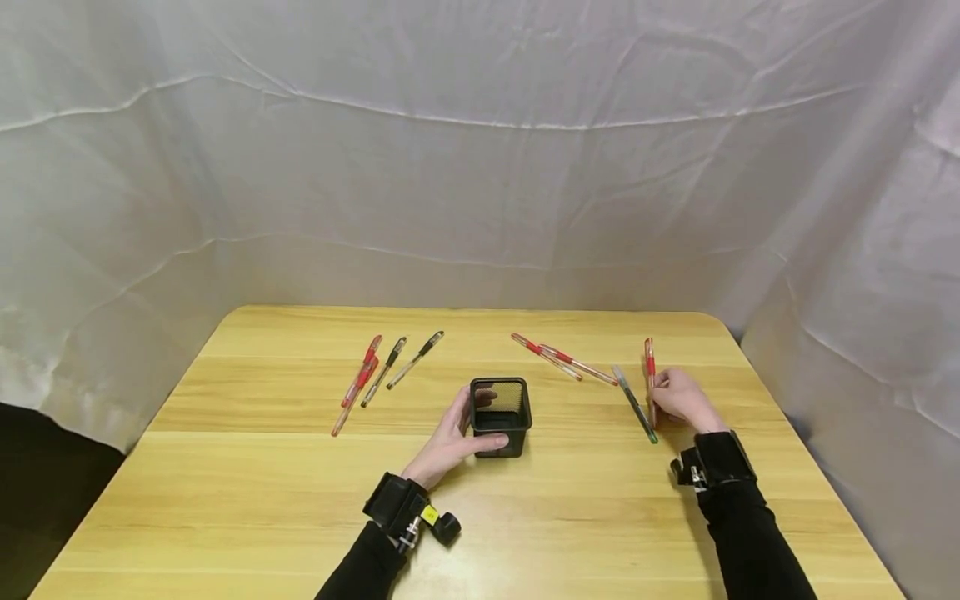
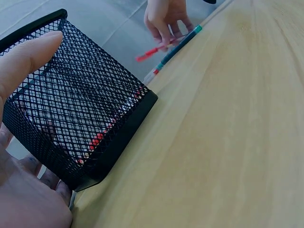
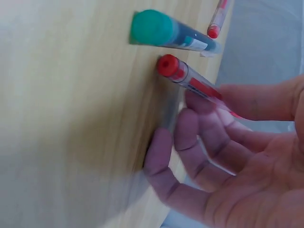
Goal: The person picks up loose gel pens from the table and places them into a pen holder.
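My left hand [image 1: 447,437] grips a black mesh pen holder [image 1: 502,443] near the table's middle, thumb across the near side and fingers round the left and far sides. No pen shows inside the holder, whose mesh wall [image 2: 90,95] fills much of the left wrist view. Over on the right, my right hand [image 1: 681,397] pinches a red gel pen [image 1: 650,360] between thumb and fingers. The pen's red end [image 3: 172,67] is tilted slightly off the tabletop in the right wrist view. Just left of it lies a green-ended pen [image 1: 636,406].
Two red pens [image 1: 577,364] lie overlapping behind the holder to the right. On the left side, two red pens [image 1: 356,396] and two black pens [image 1: 384,372] lie on the wooden table [image 1: 247,475]. Pale cloth [image 1: 480,183] hangs behind and beside the table.
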Available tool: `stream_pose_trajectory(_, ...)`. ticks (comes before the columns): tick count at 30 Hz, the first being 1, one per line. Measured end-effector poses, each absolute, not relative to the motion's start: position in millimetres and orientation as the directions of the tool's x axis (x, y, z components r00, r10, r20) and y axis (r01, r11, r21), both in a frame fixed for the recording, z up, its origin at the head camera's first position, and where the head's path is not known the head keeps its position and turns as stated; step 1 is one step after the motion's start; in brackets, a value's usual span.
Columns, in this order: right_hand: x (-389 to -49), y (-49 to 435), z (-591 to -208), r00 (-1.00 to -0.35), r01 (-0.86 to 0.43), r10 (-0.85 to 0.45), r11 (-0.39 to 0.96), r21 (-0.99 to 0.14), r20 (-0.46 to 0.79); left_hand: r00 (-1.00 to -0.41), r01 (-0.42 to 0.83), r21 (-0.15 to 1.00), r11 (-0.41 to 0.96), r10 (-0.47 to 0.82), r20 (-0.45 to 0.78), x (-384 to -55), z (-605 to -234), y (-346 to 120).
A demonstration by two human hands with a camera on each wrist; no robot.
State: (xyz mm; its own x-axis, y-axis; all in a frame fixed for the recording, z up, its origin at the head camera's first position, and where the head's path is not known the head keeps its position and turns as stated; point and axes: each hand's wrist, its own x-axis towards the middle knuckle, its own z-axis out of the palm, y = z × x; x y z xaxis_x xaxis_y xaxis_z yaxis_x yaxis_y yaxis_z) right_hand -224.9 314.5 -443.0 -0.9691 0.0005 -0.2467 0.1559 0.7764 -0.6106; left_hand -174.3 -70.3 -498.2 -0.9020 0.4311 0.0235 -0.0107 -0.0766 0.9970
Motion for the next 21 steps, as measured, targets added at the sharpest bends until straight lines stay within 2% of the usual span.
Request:
stream_pose_trajectory(4,-217,312,-445,-0.997,0.052,0.005,0.805,-0.591,-0.081,-0.903,-0.016,0.996,-0.083,0.429,0.022,-174,-497,-70)
stream_pose_trajectory(10,-205,305,-449,-0.996,-0.019,0.04,0.786,-0.618,0.083,-0.907,-0.034,0.996,-0.081,0.421,0.003,-173,-497,-70)
stream_pose_trajectory(21,-191,291,-437,-0.917,-0.138,0.144,0.761,-0.634,0.373,-0.905,-0.027,0.996,-0.08,0.425,0.01,-174,-497,-69)
